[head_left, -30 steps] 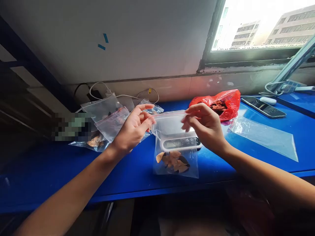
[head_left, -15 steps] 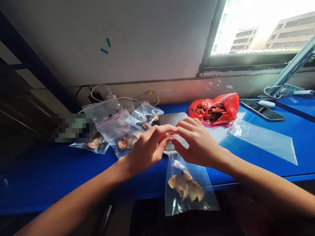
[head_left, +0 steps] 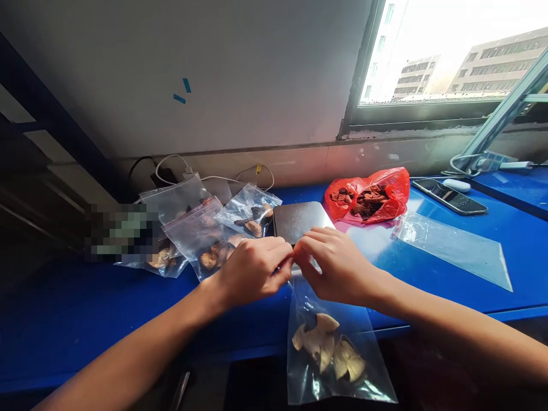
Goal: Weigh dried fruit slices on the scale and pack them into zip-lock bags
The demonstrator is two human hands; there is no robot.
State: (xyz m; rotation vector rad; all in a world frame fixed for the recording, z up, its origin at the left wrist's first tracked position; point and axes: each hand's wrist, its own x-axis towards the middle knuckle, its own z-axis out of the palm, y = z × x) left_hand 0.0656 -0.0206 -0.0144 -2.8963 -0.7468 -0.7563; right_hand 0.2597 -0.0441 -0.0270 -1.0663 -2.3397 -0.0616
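A clear zip bag [head_left: 334,387] hangs past the table's front edge, with several pale brown, curved dried pieces [head_left: 327,345] inside. Its top edge runs up to my two hands, which meet fingertip to fingertip. My left hand [head_left: 257,268] is closed in a pinch at the bag's top left corner. Thumb and fingers of my right hand [head_left: 338,268] pinch the same edge just beside it. Fingers cover most of the bag's mouth, so I cannot tell whether it is sealed. Right behind the hands lies a flat scale-like device with a grey metal top [head_left: 299,220].
To the left lie several filled zip bags [head_left: 209,225] with brown dried pieces. A red plastic bag [head_left: 396,194] of dark chunks stands behind right. Further right are a flat clear bag [head_left: 458,245], a phone [head_left: 451,197] and a white case [head_left: 456,185]. Cables run along the wall.
Both hands have come down a little and closer together, and the fingers pinch more tightly. The hanging bag sits lower, and its pieces have spread apart. The view has tilted slightly.
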